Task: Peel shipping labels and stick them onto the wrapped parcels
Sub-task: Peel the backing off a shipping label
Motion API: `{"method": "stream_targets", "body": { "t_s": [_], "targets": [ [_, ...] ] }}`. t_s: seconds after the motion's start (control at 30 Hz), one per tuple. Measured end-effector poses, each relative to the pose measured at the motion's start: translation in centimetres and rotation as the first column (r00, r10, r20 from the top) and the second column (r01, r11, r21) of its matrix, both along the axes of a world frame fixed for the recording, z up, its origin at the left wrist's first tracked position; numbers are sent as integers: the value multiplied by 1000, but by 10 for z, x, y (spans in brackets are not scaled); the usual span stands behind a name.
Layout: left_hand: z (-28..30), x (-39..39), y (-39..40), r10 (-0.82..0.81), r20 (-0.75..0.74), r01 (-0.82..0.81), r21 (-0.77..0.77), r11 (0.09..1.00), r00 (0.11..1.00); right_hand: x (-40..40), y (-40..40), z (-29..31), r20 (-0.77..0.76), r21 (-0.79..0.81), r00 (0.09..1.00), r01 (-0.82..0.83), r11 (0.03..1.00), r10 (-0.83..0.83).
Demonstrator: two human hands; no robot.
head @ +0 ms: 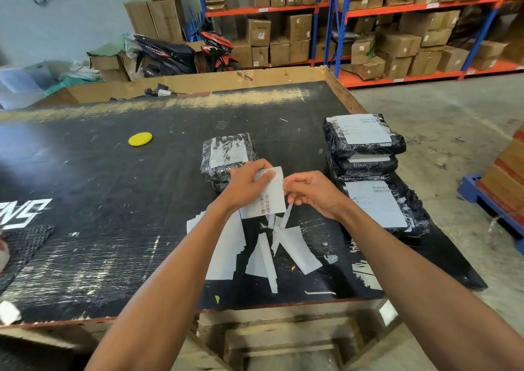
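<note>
Above the middle of the black table point(113, 200), my left hand point(246, 183) grips a white shipping label point(269, 200) with a barcode, thumb on its top edge. My right hand point(314, 192) pinches the label's right edge, where a thin backing strip point(286, 217) hangs down. Just behind my hands lies a black wrapped parcel point(226, 155) with a label on top. To the right stands a stack of labelled black parcels point(365, 141), and a larger labelled parcel point(382, 206) lies in front of it.
Peeled white backing papers point(283, 248) lie scattered on the table under my hands. A yellow round pad point(140, 139) sits at the far left. Cardboard walls edge the table's back. Shelves of boxes point(368, 30) and a motorbike point(215, 50) stand behind.
</note>
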State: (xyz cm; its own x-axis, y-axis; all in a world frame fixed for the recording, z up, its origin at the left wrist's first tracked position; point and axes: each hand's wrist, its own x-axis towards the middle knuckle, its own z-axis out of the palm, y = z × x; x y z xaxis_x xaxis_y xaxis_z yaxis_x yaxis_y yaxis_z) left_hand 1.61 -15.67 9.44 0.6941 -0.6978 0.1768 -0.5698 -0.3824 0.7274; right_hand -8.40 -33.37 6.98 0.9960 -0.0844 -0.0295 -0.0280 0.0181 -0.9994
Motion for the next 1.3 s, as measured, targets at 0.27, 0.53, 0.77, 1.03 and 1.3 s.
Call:
{"method": "stream_targets", "body": {
  "t_s": [0.27, 0.53, 0.77, 1.03, 1.3],
  "targets": [
    [1, 2, 0, -16, 67, 14, 30, 999, 998, 0, -2, 0, -23, -69, 1000, 11, 998, -12],
    [0, 2, -1, -1, 70, -1, 40, 999, 998, 0, 1, 2, -34, -112, 999, -3, 994, -1],
    [2, -2, -2, -46, -117, 33, -105, 994, 992, 2, 5, 6, 16, 26, 999, -42, 999, 42],
    [-3, -2, -12, 59, 85, -42, -194, 980, 995, 5, 9, 9, 59, 84, 998, 23, 996, -28],
    [27, -10, -22, 45, -265, -110, -236, 965, 963, 9, 8, 21, 173, -88, 976, 146, 985, -129]
  ]
}}
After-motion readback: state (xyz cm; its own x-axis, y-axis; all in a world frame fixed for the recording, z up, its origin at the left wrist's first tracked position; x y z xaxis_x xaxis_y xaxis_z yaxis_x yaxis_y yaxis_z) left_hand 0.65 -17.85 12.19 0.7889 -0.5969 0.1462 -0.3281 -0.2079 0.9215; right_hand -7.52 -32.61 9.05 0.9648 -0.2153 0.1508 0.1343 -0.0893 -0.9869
